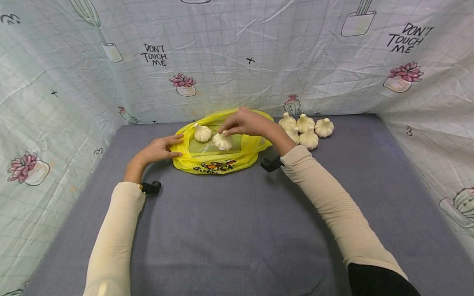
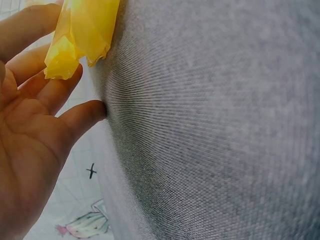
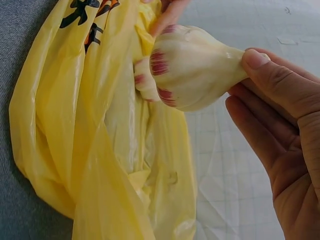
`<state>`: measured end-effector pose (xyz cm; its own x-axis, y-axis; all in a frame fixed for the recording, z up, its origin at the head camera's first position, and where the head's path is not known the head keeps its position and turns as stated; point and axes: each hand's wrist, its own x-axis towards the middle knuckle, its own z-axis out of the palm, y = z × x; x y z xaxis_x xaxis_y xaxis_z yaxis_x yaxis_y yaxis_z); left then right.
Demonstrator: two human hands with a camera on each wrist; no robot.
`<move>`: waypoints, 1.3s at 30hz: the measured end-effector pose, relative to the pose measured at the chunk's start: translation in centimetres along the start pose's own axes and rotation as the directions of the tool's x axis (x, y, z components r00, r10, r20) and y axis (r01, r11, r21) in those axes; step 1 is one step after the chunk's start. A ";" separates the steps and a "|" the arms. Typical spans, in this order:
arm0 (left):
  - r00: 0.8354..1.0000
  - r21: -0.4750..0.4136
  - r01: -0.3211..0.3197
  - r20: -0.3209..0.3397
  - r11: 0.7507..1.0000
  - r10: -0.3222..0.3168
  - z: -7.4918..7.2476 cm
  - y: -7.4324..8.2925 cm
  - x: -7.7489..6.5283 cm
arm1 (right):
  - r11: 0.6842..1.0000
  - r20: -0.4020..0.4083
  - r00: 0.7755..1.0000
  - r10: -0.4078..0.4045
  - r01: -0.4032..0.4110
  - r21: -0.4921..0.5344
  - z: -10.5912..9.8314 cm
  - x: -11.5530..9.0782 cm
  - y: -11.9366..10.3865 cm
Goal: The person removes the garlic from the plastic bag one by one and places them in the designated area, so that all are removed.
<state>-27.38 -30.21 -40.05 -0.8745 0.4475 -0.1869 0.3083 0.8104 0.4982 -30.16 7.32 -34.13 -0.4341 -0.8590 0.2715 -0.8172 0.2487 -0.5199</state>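
My right hand pinches a garlic bulb by its stem, over the opening of a yellow plastic bag. In the right wrist view the held bulb's base, streaked purple, points towards the bag. Another garlic bulb lies inside the bag, left of the held one. My left hand is at the bag's left edge with its fingers spread. From the left wrist, the thumb shows down at the cloth, apart from the bag's edge, which overlaps the other fingers.
Several garlic bulbs sit in a group at the back right, beyond my right wrist. Grey cloth covers the table. A printed white curtain hangs right behind the bag and along both sides.
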 end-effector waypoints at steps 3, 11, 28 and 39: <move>1.000 -0.004 0.006 0.003 1.000 -0.006 0.0 -0.1 0.0 | 1.000 -0.017 1.000 -0.008 0.008 -0.002 -0.3 -0.6 -0.1; 1.000 0.003 -0.001 -0.001 1.000 0.001 0.1 -0.1 0.0 | 1.000 -0.035 0.999 0.002 -0.003 -0.016 -0.7 -2.3 -0.6; 1.000 -0.008 0.005 -0.006 1.000 -0.005 0.1 0.0 -0.2 | 0.997 -0.058 0.998 -0.035 0.031 -0.076 -0.7 -5.3 -0.6; 1.000 -0.017 -0.002 -0.020 1.000 0.002 0.2 -0.3 -0.2 | 0.993 -0.122 0.991 -0.061 0.049 -0.104 -1.3 -7.3 -0.6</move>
<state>-27.19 -30.47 -40.29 -0.8812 0.4415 -0.1690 0.3040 0.8029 0.5128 -27.00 14.02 -34.77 -0.4262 -0.8117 0.3993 -0.8722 0.2517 -0.4194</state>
